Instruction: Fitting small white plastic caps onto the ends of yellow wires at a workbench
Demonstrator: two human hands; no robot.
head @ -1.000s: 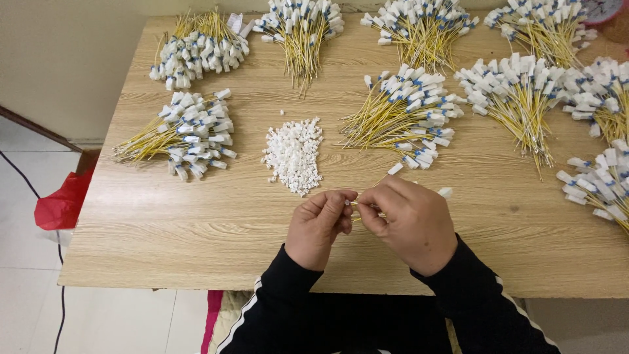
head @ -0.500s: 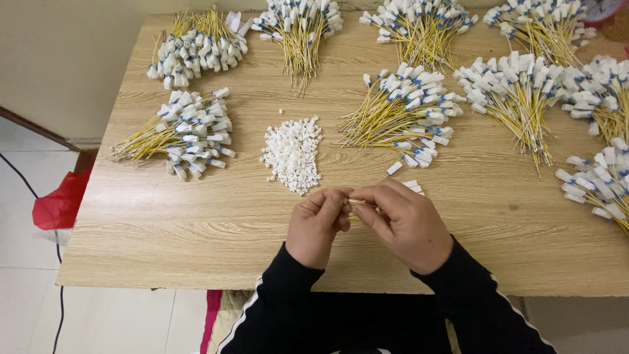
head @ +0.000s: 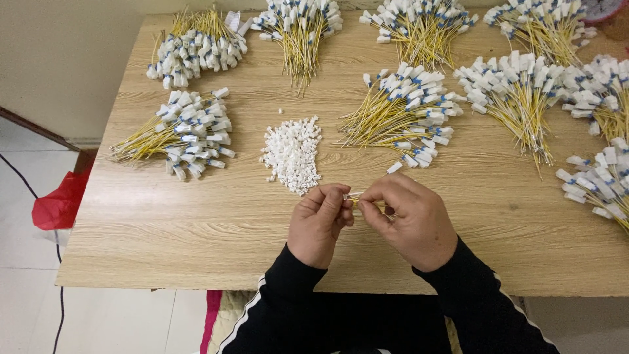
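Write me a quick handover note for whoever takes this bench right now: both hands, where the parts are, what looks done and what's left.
Left hand and right hand: both pinch one thin yellow wire between the fingertips, held just above the wooden table.
Parts: pile of small white caps just beyond the hands; one loose capped piece beside it.
Done: bundles of yellow wires with white-and-blue ends, nearest one ahead of the right hand, another to the left, more along the far and right edges.
Left: the wire in hand, and the white caps still loose in the pile.
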